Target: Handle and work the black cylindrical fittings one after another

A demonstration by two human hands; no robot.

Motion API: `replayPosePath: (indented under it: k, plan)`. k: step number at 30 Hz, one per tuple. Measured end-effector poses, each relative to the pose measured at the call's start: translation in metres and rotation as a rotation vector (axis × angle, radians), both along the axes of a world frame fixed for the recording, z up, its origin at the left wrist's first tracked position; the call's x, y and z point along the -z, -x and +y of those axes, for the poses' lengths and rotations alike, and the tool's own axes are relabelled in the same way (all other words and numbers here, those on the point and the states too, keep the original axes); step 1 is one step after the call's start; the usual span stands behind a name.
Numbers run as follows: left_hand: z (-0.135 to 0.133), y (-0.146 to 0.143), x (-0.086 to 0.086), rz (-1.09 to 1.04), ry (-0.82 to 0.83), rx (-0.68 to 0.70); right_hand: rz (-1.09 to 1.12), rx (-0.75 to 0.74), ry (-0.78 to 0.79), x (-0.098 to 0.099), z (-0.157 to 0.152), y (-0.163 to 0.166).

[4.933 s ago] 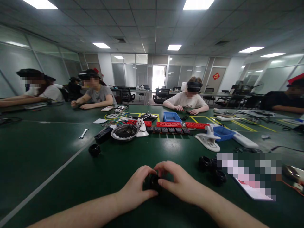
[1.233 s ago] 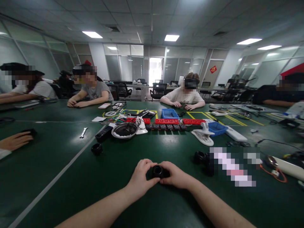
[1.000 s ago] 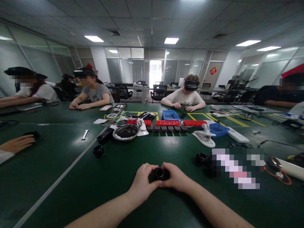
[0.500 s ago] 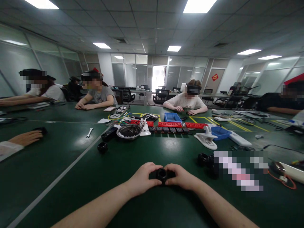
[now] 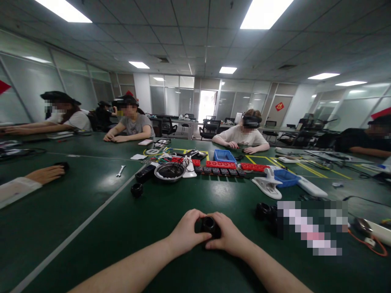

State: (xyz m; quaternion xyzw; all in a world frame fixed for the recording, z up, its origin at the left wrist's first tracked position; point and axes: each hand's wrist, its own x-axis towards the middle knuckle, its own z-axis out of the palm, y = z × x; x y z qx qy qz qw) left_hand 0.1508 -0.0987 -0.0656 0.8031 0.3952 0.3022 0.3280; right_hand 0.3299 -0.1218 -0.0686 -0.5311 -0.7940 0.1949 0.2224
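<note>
Between my two hands is a small black round part (image 5: 209, 223) with a hole in its top, just over the green table (image 5: 146, 252) or resting on it; I cannot tell which. My left hand (image 5: 188, 231) grips its left side, thumb in front and fingers behind. From the right, my right hand (image 5: 227, 232) curls round the same part, fingers over the far side and thumb near the front. A similar black round part (image 5: 137, 190) stands farther off to the left. More black round parts (image 5: 263, 211) lie to the right of my hands.
Beyond lie a metal bowl (image 5: 155, 176) with cables, red strips (image 5: 221, 164), blue trays (image 5: 224, 155) and a white clip stand (image 5: 267, 187). A wrench (image 5: 121, 171) lies left, near another person's hand (image 5: 45, 175). Several people sit round the table.
My right hand has shifted round the black part, its fingers reaching farther over the back and its thumb lower in front. The whole view has tilted slightly upward.
</note>
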Motion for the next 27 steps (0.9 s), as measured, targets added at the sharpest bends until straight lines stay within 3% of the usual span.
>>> replayPosePath:
  k: [5, 13, 16, 19, 23, 27]
  plan:
    - [-0.003, 0.000, -0.005, -0.011, -0.026, -0.007, 0.223, -0.117, 0.178, -0.001, 0.005, -0.015]
    - [0.009, 0.003, -0.012, 0.057, 0.019, 0.233, 0.106, -0.211, 0.241, -0.016, 0.010, -0.015]
    - [0.012, 0.005, -0.013, 0.067, 0.036, 0.268, 0.030, -0.178, 0.235, -0.017, 0.009, -0.016]
    - [0.009, 0.003, -0.010, 0.064, 0.036, 0.213, -0.034, -0.048, 0.193, -0.010, 0.006, -0.010]
    - [0.001, -0.004, -0.001, 0.056, 0.010, 0.002, -0.124, 0.155, 0.068, 0.001, -0.001, 0.008]
    - [-0.002, -0.005, -0.001, 0.057, -0.021, -0.067, -0.133, 0.201, -0.021, 0.000, -0.006, 0.015]
